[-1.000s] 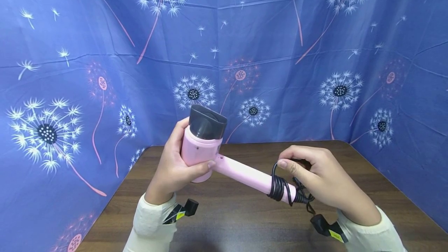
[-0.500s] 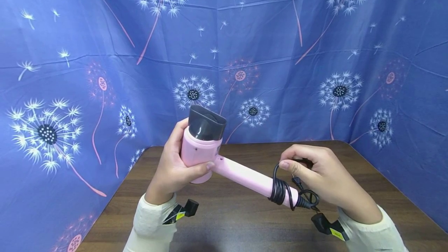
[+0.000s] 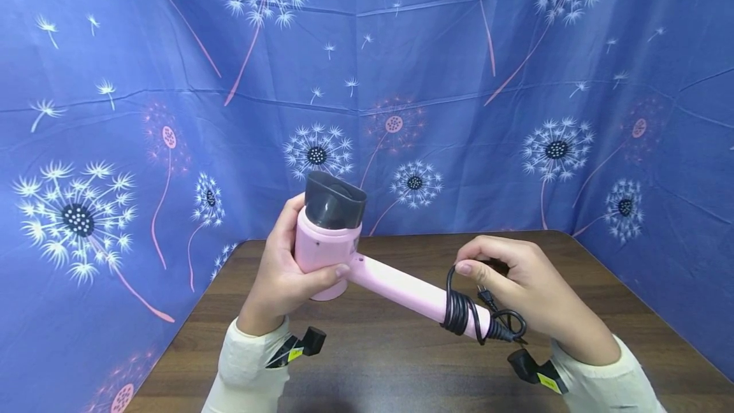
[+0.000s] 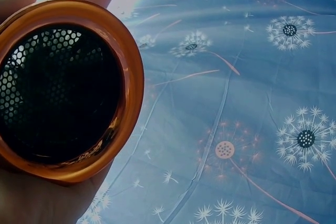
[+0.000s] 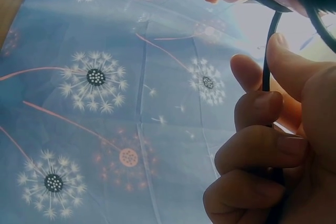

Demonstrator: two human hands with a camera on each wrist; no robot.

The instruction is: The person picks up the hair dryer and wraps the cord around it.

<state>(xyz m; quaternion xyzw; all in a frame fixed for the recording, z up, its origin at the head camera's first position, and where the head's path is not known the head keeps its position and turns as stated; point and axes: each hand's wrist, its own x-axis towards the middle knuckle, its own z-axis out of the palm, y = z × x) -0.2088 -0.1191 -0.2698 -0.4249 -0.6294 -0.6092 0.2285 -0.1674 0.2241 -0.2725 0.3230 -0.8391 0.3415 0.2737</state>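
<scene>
A pink hair dryer (image 3: 327,248) with a dark nozzle (image 3: 335,201) is held above the table, its handle (image 3: 401,284) slanting down to the right. My left hand (image 3: 287,266) grips the barrel, thumb across its front. The left wrist view shows the round rear grille (image 4: 58,93) inside a shiny rim. Black cord (image 3: 456,312) is wound round the handle's lower end. Thumb and fingers of my right hand (image 3: 510,279) pinch a length of that cord, which also runs through the curled fingers (image 5: 262,150) in the right wrist view. A two-pin plug (image 3: 486,296) hangs below this hand.
Under both hands lies a brown wooden table (image 3: 367,362). Blue cloth (image 3: 355,69) with a dandelion print hangs at the back and both sides of it. Each sleeve cuff carries a small black camera (image 3: 313,340).
The hair dryer has tilted slightly, its nozzle edging left. Near the handle's end the loose cord loop and the plug have come into clearer sight. Both hands keep their holds.
</scene>
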